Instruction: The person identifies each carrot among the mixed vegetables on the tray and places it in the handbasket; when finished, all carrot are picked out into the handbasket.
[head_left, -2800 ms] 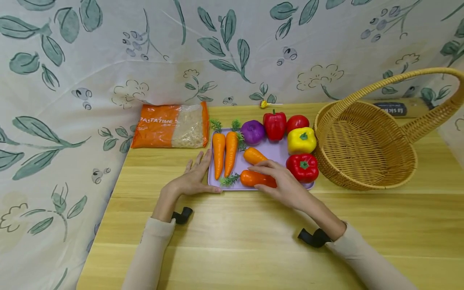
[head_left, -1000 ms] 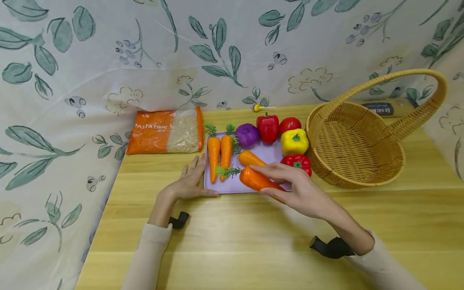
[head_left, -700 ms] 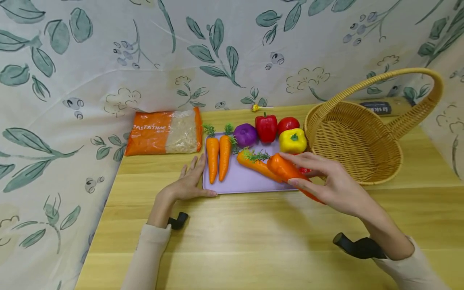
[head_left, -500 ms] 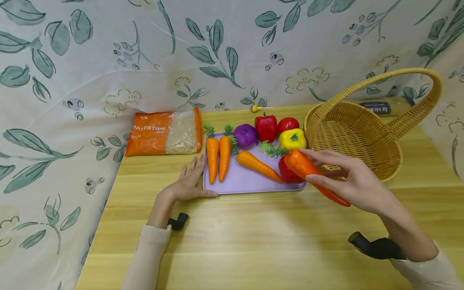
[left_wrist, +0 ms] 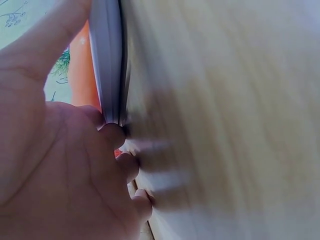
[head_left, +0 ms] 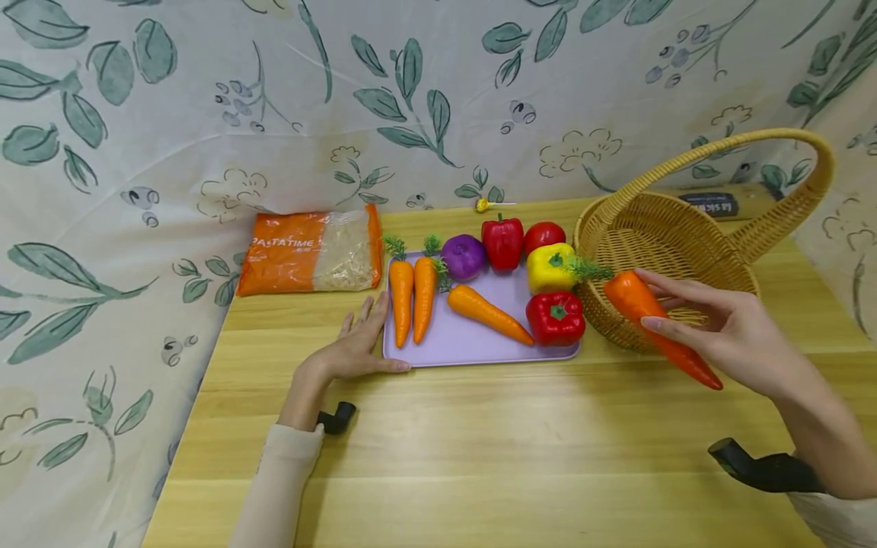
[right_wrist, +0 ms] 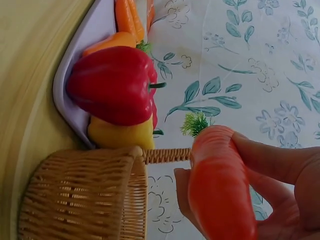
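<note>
My right hand (head_left: 726,327) pinches a red-orange carrot (head_left: 658,327) between thumb and fingers, in the air in front of the wicker basket (head_left: 633,331). The carrot's leafy top points left and its tip slants down to the right. In the right wrist view the same carrot (right_wrist: 220,185) stands close to the camera, beyond the basket's side. My left hand (head_left: 352,342) rests with straight fingers at the left edge of the lilac tray (head_left: 438,352). On the tray lie three orange carrots (head_left: 489,313), a purple round vegetable (head_left: 464,256), a red pepper (head_left: 556,318) and a yellow pepper (head_left: 548,266).
Another red pepper (head_left: 503,242) and a round red vegetable (head_left: 545,236) sit along the tray's back. An orange pasta bag (head_left: 308,251) lies left of the tray. A lollipop (head_left: 483,205) and a labelled roll-shaped pack (head_left: 729,202) lie near the patterned cloth.
My right hand has lifted the red-orange carrot off the tray and carried it right, to the front of the basket. The red pepper it passed shows fully again. My left hand stays at the tray.
</note>
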Available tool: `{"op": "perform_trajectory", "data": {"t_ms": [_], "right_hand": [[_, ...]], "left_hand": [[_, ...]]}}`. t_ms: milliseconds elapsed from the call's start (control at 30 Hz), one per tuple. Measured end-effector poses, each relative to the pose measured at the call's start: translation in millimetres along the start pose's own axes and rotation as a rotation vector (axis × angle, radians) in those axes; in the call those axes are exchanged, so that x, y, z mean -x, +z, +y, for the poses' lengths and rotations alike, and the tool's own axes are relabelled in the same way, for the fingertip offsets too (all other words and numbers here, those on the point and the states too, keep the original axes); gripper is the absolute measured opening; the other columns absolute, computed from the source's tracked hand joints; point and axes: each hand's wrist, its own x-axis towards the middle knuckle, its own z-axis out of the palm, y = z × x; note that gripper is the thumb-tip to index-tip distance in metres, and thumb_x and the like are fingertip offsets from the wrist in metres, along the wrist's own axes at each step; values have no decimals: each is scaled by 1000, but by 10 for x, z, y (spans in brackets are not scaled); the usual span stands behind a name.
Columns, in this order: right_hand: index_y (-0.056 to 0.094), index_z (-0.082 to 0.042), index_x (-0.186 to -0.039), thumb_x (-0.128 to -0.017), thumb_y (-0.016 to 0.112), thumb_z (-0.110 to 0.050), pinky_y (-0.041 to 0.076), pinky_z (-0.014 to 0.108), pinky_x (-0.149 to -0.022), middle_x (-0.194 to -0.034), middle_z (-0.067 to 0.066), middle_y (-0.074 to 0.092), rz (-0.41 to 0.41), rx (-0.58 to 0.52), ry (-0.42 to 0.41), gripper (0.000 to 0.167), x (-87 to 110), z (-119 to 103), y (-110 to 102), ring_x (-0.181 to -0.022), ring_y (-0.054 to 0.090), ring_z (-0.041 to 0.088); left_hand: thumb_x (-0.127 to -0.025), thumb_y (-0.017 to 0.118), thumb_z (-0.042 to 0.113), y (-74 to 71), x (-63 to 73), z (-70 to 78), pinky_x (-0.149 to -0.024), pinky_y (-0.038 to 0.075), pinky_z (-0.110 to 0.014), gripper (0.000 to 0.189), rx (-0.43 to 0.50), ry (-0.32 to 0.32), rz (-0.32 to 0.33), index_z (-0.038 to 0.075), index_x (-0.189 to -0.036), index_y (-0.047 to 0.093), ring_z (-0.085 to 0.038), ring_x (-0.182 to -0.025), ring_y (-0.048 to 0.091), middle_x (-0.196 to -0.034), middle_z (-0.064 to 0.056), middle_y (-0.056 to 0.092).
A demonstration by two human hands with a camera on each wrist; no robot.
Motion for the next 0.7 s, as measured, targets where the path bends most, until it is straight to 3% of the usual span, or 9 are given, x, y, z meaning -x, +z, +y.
{"op": "perform_trajectory", "data": {"t_ms": [167, 367, 500, 700], "right_hand": [[53, -23, -153, -96, 75, -13, 50, 10, -65, -113, -41, 59, -2, 49, 72, 62, 20, 194, -163, -101, 54, -24], [49, -28, -155, -98, 73, -27, 50, 12, -64, -103, -41, 61, 17, 89, 191, 62, -21, 344, -276, -95, 54, -23], [46, -27, -157, -98, 72, -33, 53, 19, -60, -96, -43, 59, 30, 96, 232, 64, -147, 410, -331, -88, 55, -22], [42, -28, -159, -101, 69, -33, 54, 16, -62, -95, -44, 56, 25, 54, 243, 64, -447, 422, -412, -84, 57, -19]], "left_hand": [[-89, 79, 51, 4, -3, 2, -127, -17, -60, 128, -3, 5, -3, 9, -164, -16, -30, -161, -21, -174, -8, -18], [-89, 79, 50, 6, 3, -3, -127, -18, -60, 128, 1, 7, -4, 8, -164, -16, -31, -161, -21, -174, -9, -18], [-89, 78, 51, 2, -1, -1, -127, -17, -60, 128, -2, 7, -1, 9, -164, -15, -31, -161, -21, -174, -9, -18], [-89, 79, 50, 0, -3, -5, -127, -17, -60, 127, 0, 3, 1, 9, -165, -15, -31, -161, -21, -174, -8, -18]]}}
